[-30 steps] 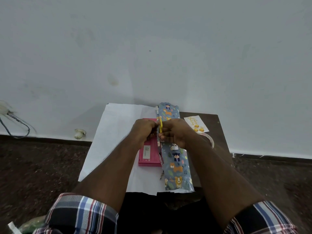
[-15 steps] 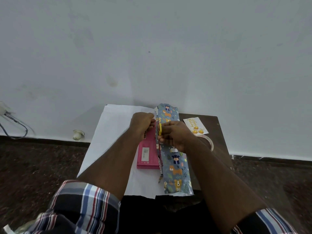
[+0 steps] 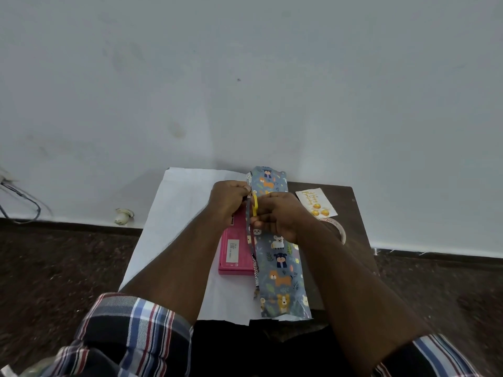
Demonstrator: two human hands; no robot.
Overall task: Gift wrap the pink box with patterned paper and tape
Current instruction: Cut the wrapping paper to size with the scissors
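Your hands have crept away from you along the paper's edge over the last second, and more of the pink box (image 3: 235, 253) now shows below your left wrist, its label in plain view. That suggests you are working up the seam, so the near stretch is probably settled and the far end is what remains.

The box lies flat on the white sheet (image 3: 174, 213) on the tabletop (image 3: 351, 213), its right side tucked under the folded patterned paper (image 3: 280, 265), which runs from the near edge of the sheet to the wall. The box is still mostly bare, so the wrap is at an early stage.

Your left hand (image 3: 227, 202) has its fingers curled down, pinching the paper's edge near the box's far end. Your right hand (image 3: 277, 216) has its fingers closed around a thin yellow thing (image 3: 255, 206) held upright at that same edge; I cannot tell what it is, perhaps scissors.

The tape (image 3: 339, 229) sits just beyond your right wrist, mostly hidden by it, and the card (image 3: 315, 202) lies beside it, apart from the paper.

Next, you likely need to finish this edge and then bring the paper across the box's bare left side. Keep your left pinch firm, or the fold may slip off the box.
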